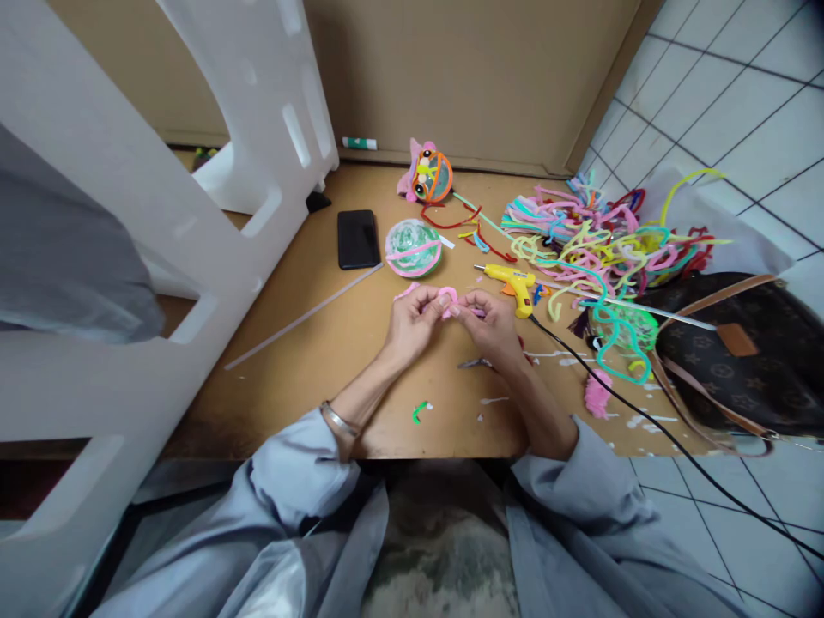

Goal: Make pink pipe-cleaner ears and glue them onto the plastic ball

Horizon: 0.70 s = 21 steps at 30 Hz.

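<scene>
Both my hands meet over the middle of the table, pinching a pink pipe cleaner (449,294) bent into a small loop. My left hand (414,322) grips it from the left, and a pink end sticks out beyond the fingers. From the right, my right hand (489,324) closes on the other part of it. Just beyond the hands sits a clear ball (412,246) with green inside and pink strips around it. The yellow glue gun (513,283) lies beside my right hand. Scissors (475,364), partly hidden, lie under my right wrist.
A black phone (358,239) and a thin white stick (302,318) lie to the left. At the back stands a decorated orange ball (433,174). A heap of coloured pipe cleaners (585,236) and a brown handbag (740,352) fill the right. The black cord (618,393) crosses the right side.
</scene>
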{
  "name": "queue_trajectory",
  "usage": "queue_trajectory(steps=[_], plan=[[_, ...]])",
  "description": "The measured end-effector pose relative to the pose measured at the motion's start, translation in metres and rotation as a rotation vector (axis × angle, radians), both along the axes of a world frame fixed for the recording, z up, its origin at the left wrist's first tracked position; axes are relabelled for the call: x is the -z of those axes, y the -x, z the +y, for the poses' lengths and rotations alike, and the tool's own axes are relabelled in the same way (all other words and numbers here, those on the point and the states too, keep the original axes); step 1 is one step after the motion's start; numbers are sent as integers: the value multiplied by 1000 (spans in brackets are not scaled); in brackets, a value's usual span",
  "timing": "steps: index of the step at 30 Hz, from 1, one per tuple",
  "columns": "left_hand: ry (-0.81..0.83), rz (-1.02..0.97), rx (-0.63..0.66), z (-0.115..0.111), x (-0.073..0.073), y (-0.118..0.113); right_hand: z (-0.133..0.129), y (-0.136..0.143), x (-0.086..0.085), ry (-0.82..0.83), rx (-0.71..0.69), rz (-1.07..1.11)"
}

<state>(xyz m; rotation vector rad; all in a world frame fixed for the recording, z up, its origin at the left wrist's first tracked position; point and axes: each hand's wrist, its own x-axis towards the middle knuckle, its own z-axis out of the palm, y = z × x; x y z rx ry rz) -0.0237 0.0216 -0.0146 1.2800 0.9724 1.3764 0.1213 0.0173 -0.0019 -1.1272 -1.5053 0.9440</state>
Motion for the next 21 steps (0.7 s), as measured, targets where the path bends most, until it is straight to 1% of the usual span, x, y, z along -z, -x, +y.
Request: queue_trajectory(steps=[5, 7, 9, 12, 14, 17, 21], plan=[[161, -226, 103, -3, -2, -7, 4, -2, 5, 51, -7, 20], [178, -239, 82, -3, -2, -9, 5, -3, 6, 74, -34, 29], [184, -251, 32, -2, -1, -9, 5, -5, 5, 112, -82, 71], [263, -336, 16, 1, -1, -7, 5, -10, -1, 173, -117, 135], [322, -386, 31, 2, -2, -7, 5, -17, -8, 199, -118, 122], [359, -422, 35, 1, -6, -9, 7, -26, -15, 183, -145, 96], [362, -451, 7, 0, -10, -14, 9, -30, -17, 125, -196, 115]])
